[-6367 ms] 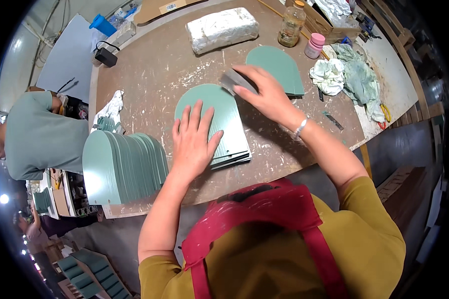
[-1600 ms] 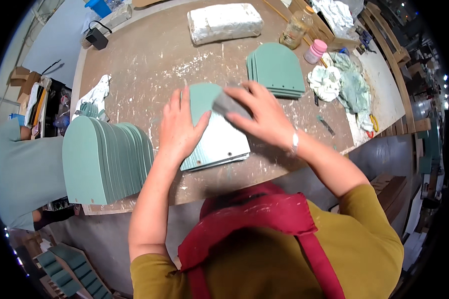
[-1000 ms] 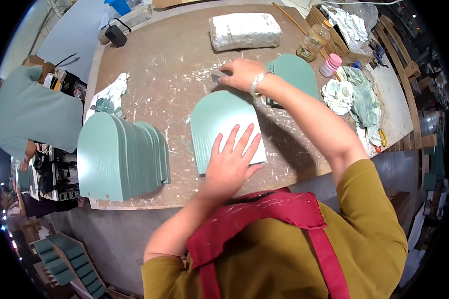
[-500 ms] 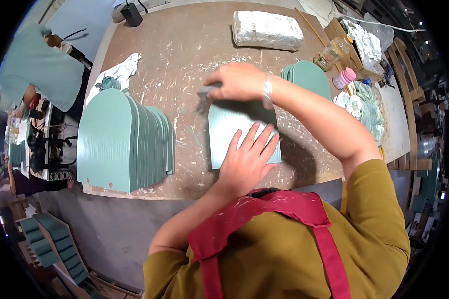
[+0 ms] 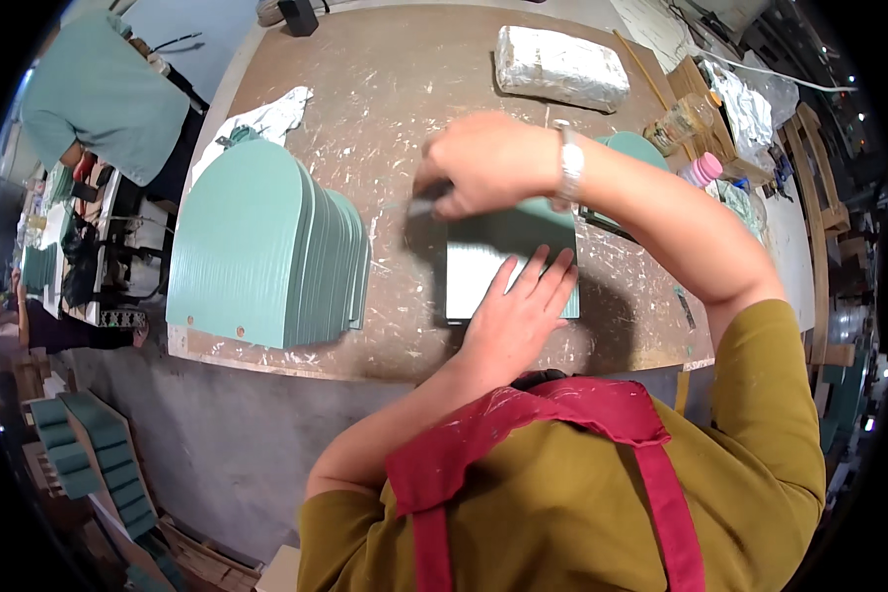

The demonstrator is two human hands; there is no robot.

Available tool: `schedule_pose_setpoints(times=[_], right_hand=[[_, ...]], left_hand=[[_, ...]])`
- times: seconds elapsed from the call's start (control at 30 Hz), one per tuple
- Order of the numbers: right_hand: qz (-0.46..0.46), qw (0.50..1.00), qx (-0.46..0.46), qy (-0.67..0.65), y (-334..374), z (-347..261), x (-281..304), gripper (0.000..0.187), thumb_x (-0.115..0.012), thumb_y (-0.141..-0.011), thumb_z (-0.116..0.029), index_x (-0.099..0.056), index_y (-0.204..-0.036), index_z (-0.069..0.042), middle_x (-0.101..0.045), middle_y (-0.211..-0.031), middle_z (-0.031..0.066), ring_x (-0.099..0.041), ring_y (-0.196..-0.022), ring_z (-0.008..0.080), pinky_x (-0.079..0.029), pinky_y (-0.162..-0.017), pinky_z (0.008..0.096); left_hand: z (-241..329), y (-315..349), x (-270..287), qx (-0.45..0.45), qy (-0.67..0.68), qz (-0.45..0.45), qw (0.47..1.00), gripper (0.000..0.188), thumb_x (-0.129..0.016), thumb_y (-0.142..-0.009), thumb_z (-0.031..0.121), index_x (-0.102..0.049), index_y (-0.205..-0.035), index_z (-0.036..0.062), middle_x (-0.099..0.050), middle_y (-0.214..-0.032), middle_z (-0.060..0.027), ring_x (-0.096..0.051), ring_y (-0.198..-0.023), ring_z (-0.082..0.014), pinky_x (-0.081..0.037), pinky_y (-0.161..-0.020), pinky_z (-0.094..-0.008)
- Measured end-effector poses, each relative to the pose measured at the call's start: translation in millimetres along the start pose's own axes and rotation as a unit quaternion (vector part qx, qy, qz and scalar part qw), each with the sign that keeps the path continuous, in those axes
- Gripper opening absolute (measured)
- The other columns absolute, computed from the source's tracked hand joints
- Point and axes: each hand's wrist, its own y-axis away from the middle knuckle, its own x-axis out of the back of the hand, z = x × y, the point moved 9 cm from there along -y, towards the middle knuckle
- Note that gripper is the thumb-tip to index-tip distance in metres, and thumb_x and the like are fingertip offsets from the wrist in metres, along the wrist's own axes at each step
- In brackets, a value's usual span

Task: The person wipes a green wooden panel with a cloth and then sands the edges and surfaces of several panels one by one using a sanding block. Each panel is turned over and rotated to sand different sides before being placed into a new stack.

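Observation:
A green arch-topped panel [image 5: 472, 259] lies on the worktable before me, its surface glossy under the light. My left hand [image 5: 518, 311] rests flat on its near part, fingers spread. Across the far end reaches my right hand [image 5: 488, 163], its fingers closed round a small grey block [image 5: 423, 206] at the panel's left edge. That hand and its shadow cover much of the rounded top. A thick stack of matching green panels [image 5: 235, 242] stands to the left. More green panels [image 5: 637, 148] show partly behind my right forearm.
At the back of the worktable [image 5: 385, 59] lies a wrapped white block [image 5: 560, 69]. A white rag [image 5: 281, 113] is behind the left stack. A bottle [image 5: 683, 120], a pink-capped jar [image 5: 703, 170] and a carton [image 5: 705, 84] stand right. Another person [image 5: 109, 99] works at far left.
My right hand has come a little nearer along the panel's left edge with the grey block. The left hand stays flat on the panel. The whole view has shifted slightly.

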Motion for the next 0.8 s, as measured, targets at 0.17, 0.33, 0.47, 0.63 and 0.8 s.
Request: schedule_pose_setpoints(times=[0.17,0.33,0.47,0.63,0.8], right_hand=[[0.043,0.995,-0.028,-0.084,-19,35,-28,0.035,-0.069,-0.080,-0.034,-0.074,-0.108,-0.014,-0.071,-0.104,0.0128,-0.067,-0.095,0.0338,-0.052,-0.083,0.0424],[-0.082,0.980,0.179,-0.020,25,-80,-20,0.030,-0.071,-0.078,-0.031,-0.075,-0.104,-0.016,-0.070,-0.098,0.0102,-0.064,-0.098,0.0309,-0.051,-0.085,0.0445],[0.015,0.984,0.171,-0.046,1,-69,-42,0.031,-0.072,-0.077,-0.030,-0.073,-0.106,-0.018,-0.066,-0.104,0.0090,-0.062,-0.096,0.0315,-0.050,-0.084,0.0448],[-0.109,0.975,0.193,0.019,27,-94,-22,0.034,-0.075,-0.074,-0.030,-0.074,-0.105,-0.017,-0.067,-0.103,0.0088,-0.062,-0.101,0.0303,-0.050,-0.083,0.0430],[-0.009,0.992,0.094,0.081,-20,-35,-43,0.029,-0.073,-0.074,-0.030,-0.075,-0.101,-0.019,-0.068,-0.096,0.0108,-0.066,-0.089,0.0332,-0.053,-0.073,0.0458]], left_hand=[[7,-3,-3,-0.005,-0.004,-0.001,1.000,0.061,-0.061,-0.089,0.035,-0.046,-0.141,0.0083,-0.040,-0.151,-0.0074,-0.038,-0.138,-0.0251,-0.030,-0.112,-0.0476],[-6,7,-18,0.051,0.063,-0.043,0.996,0.063,-0.062,-0.088,0.031,-0.043,-0.143,0.0069,-0.039,-0.151,-0.0082,-0.039,-0.138,-0.0265,-0.032,-0.110,-0.0482],[2,-1,-7,0.014,0.028,0.004,1.000,0.065,-0.064,-0.086,0.031,-0.044,-0.143,0.0068,-0.040,-0.151,-0.0065,-0.036,-0.139,-0.0254,-0.031,-0.110,-0.0488],[-10,8,-21,0.077,0.144,-0.025,0.986,0.064,-0.064,-0.087,0.031,-0.043,-0.143,0.0084,-0.041,-0.150,-0.0076,-0.034,-0.141,-0.0257,-0.030,-0.112,-0.0500],[4,-1,-3,0.010,0.024,0.020,0.999,0.060,-0.063,-0.088,0.032,-0.045,-0.141,0.0093,-0.039,-0.151,-0.0059,-0.035,-0.140,-0.0250,-0.028,-0.112,-0.0498]])
